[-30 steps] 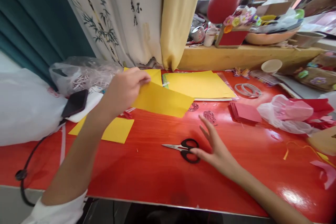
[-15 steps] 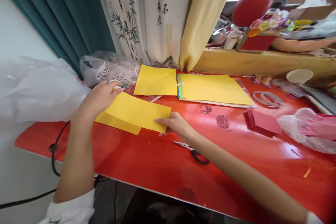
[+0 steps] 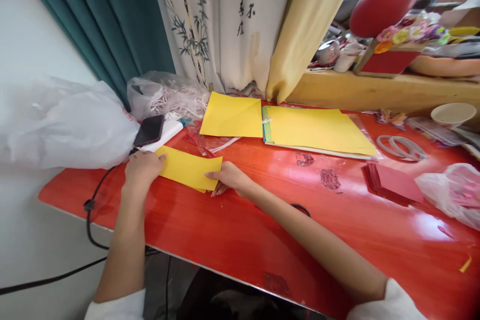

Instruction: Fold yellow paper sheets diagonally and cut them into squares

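Note:
Yellow paper strips [image 3: 189, 166] lie one over the other, low above or on the red tabletop, their edges nearly lined up. At their left end my left hand [image 3: 143, 167] is closed on the paper, fingertips partly hidden. My right hand [image 3: 228, 178] pinches the right end, thumb on top and fingers beneath. Farther back sit a loose yellow sheet [image 3: 231, 116] and a stack of yellow paper [image 3: 318, 130] with a green edge. Only a black scissors handle [image 3: 301, 208] shows past my right forearm.
A phone [image 3: 149, 131] rests on something white behind my left hand, beside a white plastic bag [image 3: 71, 125]. Red paper pieces [image 3: 392, 182], a coiled clear tube [image 3: 400, 147] and a paper cup [image 3: 453, 114] are to the right. A black cable [image 3: 89, 205] hangs over the left edge.
The upper yellow strip has moved left and down over the lower one, both hands with it. My left hand came lower, uncovering the phone. The view shifted slightly.

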A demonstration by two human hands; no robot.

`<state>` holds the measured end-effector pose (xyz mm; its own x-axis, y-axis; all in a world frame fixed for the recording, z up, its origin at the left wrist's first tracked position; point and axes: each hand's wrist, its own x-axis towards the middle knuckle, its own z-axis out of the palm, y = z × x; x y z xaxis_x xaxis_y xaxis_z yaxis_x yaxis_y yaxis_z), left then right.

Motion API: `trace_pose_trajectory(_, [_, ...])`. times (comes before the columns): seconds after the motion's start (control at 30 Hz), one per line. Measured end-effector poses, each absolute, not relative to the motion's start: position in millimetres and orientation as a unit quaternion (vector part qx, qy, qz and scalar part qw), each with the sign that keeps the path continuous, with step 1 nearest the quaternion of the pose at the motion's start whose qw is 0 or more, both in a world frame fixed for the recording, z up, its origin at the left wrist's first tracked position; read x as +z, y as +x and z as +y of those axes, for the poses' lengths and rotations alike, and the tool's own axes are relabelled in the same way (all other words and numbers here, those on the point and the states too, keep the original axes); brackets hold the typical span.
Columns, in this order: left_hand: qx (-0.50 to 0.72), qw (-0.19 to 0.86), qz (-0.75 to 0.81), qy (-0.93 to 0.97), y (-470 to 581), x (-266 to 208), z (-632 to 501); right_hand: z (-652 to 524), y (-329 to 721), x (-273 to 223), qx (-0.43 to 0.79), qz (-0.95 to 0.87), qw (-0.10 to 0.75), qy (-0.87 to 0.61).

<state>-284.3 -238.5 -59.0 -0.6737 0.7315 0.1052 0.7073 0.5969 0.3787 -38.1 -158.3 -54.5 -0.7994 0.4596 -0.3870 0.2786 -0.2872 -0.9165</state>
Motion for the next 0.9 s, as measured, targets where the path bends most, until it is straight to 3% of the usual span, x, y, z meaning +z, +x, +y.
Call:
trace_pose_trajectory(0.2, [0.193, 0.081, 0.918, 0.337, -273.8, -58.0, -229.7, -163.1, -43.6, -50.6, 0.723, -0.611, 0.060, -0.317])
trace_pose_trajectory(0.53, [0.427, 0.288, 0.790, 0.332, -244.6, -36.4, -237.9, -161.2, -36.7, -50.0, 0.722, -0.612, 0.061, -0.316])
trace_pose_trajectory(0.9, [0.520, 0.414, 0.693, 0.279, -254.5, -34.0, -245.8, -152.8, -30.8, -50.8, 0.685, -0.651, 0.062, -0.320])
